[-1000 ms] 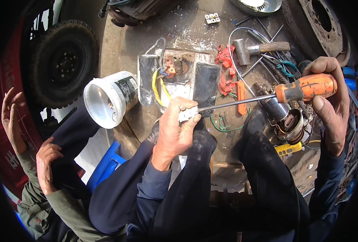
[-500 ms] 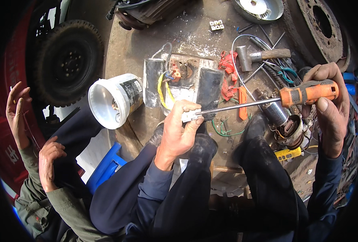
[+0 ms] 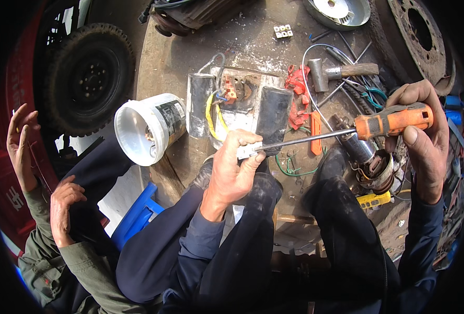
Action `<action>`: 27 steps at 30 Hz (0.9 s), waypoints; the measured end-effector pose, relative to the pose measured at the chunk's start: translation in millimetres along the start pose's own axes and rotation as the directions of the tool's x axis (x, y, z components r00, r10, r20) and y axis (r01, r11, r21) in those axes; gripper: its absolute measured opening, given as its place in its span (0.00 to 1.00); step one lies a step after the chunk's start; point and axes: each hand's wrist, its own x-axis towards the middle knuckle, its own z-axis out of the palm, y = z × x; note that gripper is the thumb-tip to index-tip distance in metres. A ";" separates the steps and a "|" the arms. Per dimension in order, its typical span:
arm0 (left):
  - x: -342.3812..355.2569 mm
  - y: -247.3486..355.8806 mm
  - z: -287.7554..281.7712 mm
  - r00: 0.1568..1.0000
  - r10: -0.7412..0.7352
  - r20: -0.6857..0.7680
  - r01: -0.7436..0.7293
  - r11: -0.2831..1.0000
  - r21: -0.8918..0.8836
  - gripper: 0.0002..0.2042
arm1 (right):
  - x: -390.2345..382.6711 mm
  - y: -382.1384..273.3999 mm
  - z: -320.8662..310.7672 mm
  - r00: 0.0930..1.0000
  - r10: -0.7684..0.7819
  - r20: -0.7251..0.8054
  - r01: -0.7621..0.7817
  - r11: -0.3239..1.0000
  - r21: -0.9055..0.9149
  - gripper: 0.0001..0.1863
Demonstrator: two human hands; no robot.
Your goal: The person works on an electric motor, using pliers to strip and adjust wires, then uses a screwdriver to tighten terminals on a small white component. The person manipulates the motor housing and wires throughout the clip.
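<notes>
Between thumb and fingers, my left hand [image 3: 233,170] pinches a small white terminal block [image 3: 249,150]. My right hand [image 3: 425,141] is closed around the orange and black handle of a screwdriver [image 3: 395,121]. Its long shaft runs left, and the tip meets the right end of the block. Just beyond my left hand lies an open metal housing [image 3: 253,78] with wires, a small red connector [image 3: 230,92] and two black cylinders, one of them a right-hand cylinder [image 3: 273,114]. The screw itself is too small to make out.
A white bucket [image 3: 132,131] lies tilted on the left. Right of the housing are red scraps [image 3: 296,112], an orange utility knife [image 3: 315,133] and a hammer [image 3: 320,76]. Another terminal block [image 3: 283,31] sits farther back. At far left a co-worker's hands [image 3: 62,206] are near a tyre [image 3: 91,78].
The screwdriver handle has shifted slightly left and a little up, and my right hand's fingers have moved around it. My left hand keeps its hold on the terminal block.
</notes>
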 end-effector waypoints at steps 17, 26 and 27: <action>-0.4 10.7 -13.7 0.992 -0.117 0.053 0.120 0.991 -0.054 0.10 | 12.9 -16.7 -10.2 0.909 -0.247 0.334 0.322 0.927 -0.193 0.26; 4.2 9.4 -10.9 0.981 -0.151 0.124 0.155 0.987 -0.028 0.10 | 13.6 -6.0 -13.3 0.986 -0.128 0.103 0.154 0.942 -0.299 0.31; 4.6 9.8 -11.2 0.978 -0.154 0.138 0.157 0.987 -0.014 0.10 | 13.5 -4.5 -13.4 0.984 -0.137 0.115 0.163 0.951 -0.264 0.32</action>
